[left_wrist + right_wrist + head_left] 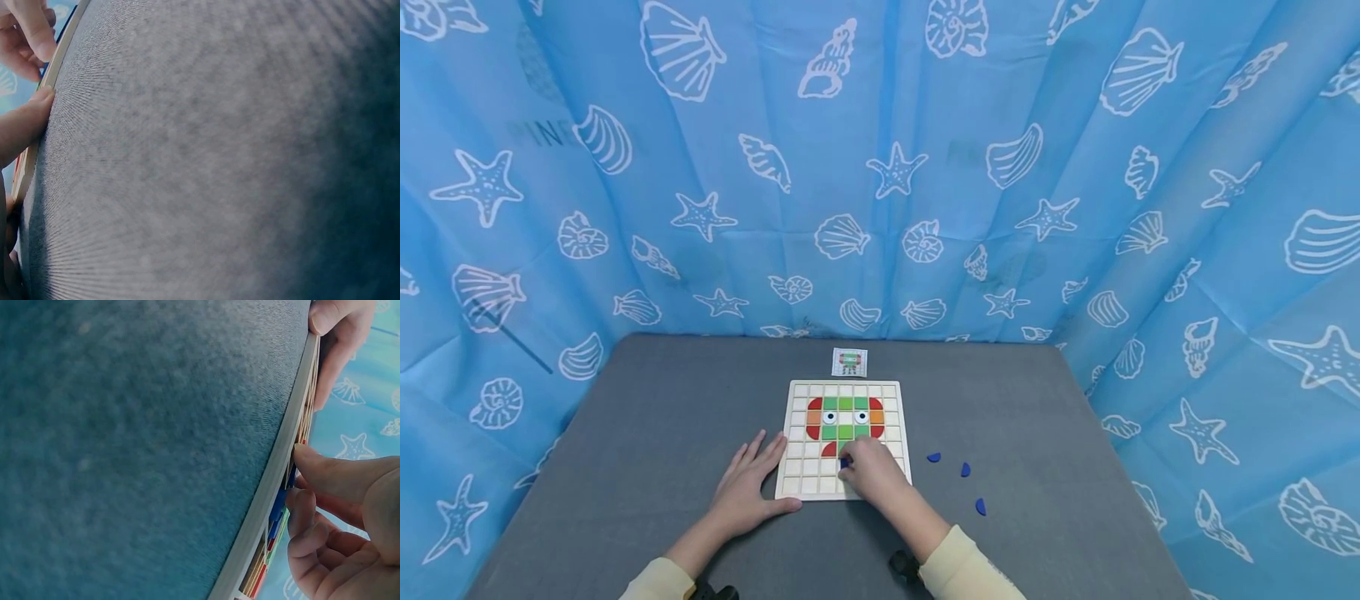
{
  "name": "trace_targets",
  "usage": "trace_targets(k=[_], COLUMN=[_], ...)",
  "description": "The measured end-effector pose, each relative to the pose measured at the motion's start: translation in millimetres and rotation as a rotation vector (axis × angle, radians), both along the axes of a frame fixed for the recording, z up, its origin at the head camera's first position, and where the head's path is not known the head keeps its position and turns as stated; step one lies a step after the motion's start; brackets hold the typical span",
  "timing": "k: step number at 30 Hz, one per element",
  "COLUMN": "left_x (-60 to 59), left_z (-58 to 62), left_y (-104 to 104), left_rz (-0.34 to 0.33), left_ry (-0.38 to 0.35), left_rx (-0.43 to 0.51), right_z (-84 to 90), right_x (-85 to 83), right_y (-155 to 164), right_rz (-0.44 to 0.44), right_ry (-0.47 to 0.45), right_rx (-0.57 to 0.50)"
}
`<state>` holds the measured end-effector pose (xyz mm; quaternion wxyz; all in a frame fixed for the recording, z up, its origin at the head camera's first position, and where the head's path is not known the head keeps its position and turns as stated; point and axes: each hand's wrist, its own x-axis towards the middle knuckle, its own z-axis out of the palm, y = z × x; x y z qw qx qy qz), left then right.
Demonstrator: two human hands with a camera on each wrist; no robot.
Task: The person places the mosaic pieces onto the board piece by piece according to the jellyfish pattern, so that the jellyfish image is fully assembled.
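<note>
— While my right hand [871, 472] pinches this blue piece [845, 462] over the lower middle of the wooden board [797, 479], what do you think could spoil it?

— The tile catching on a cell edge, I'd guess. It sits just under the green and red squares of the figure [844, 419], and if you press it in tilted it may ride up on the grid instead of dropping flat.

— Fair. My left hand [751, 483] lies flat and relaxed on the desk [647, 450], fingers straight, the thumb side touching the board's left edge (it grips nothing, only steadies).

— Then a hard push from the right could slide the board away from that hand, or nudge a neighbouring tile loose.

— And the spare blue pieces? Three lie on the desk to my right: one [933, 457] near the board, another [966, 470] just past it, a third [980, 506] closer to me.

— Your sleeve could sweep them off when you reach. Also check the little pattern card [849, 362] beyond the board; a quarter-round turned the wrong way would still fit the cell, I judge.
</note>
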<state>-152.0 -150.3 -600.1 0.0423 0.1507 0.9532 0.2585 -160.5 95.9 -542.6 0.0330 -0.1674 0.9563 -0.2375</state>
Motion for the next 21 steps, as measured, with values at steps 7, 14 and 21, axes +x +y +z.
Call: trace_targets(k=[7,14,21], left_x=[-0.7,-0.9,-1.8], left_z=[-1.0,-3.2,-4.0], left_y=[1.0,1.4,1.9], left_rz=[-0.001,0.005,0.025], left_ry=[-0.004,-0.021,-0.031], left_rx=[-0.009,-0.013,-0.015], right_z=[6.0,12.4,10.1], right_x=[3.6,10.4,12.0], right_y=[8.3,31.3,61.9], right_rz=[-0.001,-0.067,-0.193], right_ry=[0.042,0.027,0.088], right_rx=[-0.033,-0.078,-0.074])
